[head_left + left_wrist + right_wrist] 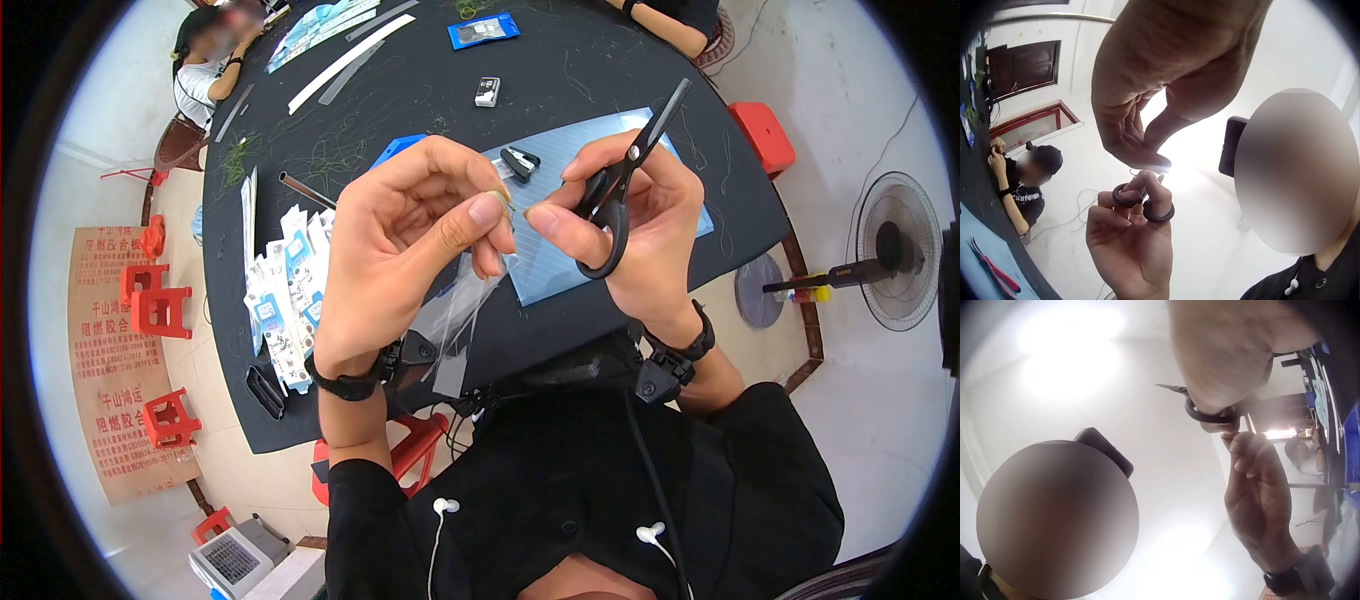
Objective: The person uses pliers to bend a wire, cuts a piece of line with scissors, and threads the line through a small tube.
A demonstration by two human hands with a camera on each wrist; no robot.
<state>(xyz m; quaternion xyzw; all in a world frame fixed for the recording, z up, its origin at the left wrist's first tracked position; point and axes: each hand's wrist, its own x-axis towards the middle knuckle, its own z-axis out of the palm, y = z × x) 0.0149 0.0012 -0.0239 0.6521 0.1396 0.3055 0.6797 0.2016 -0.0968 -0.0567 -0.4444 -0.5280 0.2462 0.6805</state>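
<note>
My right hand [650, 235] holds black-handled scissors [662, 122], its fingers through the loops and the blades pointing up and away from the work. Close to its thumb tip, my left hand [400, 240] pinches a small thin piece [512, 208] between thumb and fingertips; I cannot tell what it is. In the right wrist view the fingertips of both hands nearly meet below the scissors' loop [1207, 417]. Beneath the hands lies a light blue sheet [555, 285] with a small black stapler [520, 163]. Red-handled pliers [1000, 275] rest on it in the left wrist view.
Printed cards [290, 290] and clear plastic strips [455, 340] lie to the left and near edge. A small box [487, 92], blue packet [484, 31] and loose green threads [240, 155] are farther back on the black table [420, 90]. Other people sit across it.
</note>
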